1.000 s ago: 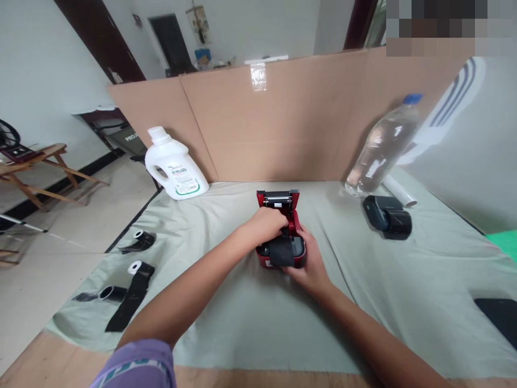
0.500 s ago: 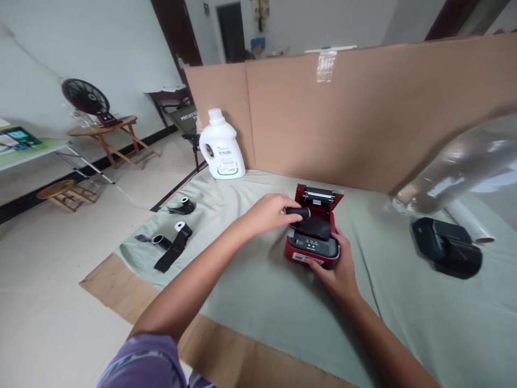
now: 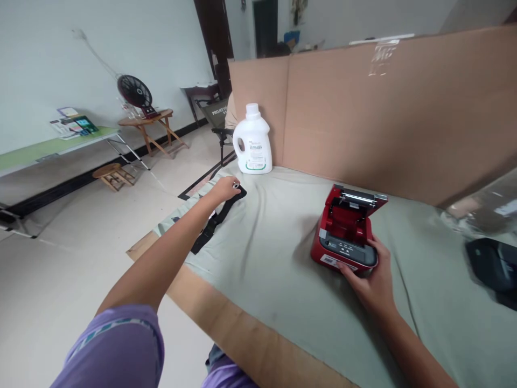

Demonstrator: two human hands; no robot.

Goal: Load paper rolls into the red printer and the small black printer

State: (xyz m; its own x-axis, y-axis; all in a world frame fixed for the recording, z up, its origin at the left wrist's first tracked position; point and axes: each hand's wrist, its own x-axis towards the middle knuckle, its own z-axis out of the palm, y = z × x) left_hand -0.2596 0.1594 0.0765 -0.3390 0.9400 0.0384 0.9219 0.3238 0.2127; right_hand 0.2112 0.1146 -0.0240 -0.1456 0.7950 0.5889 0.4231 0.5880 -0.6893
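My left hand [image 3: 225,190] reaches to the far left part of the cloth, its fingers closed around a black roll [image 3: 236,186] whose light core end peeks out. Black strip [image 3: 224,211] trails near it across the cloth, partly hidden by my forearm. My right hand [image 3: 374,275] grips the front right corner of a red and black label printer [image 3: 343,245], thumb on its front face. The printer's lid [image 3: 359,196] is raised, and its red inner bay [image 3: 346,222] holds no roll.
A white detergent jug [image 3: 253,141] stands behind my left hand, against a cardboard panel [image 3: 343,108]. At the right edge lie a black device [image 3: 493,269] and clear plastic wrap [image 3: 484,199]. The wooden table edge [image 3: 242,328] runs along the front.
My left hand has carried the black roll out of the printer and over to the left, among the other black rolls. My right hand stays on the printer. The view has turned left.
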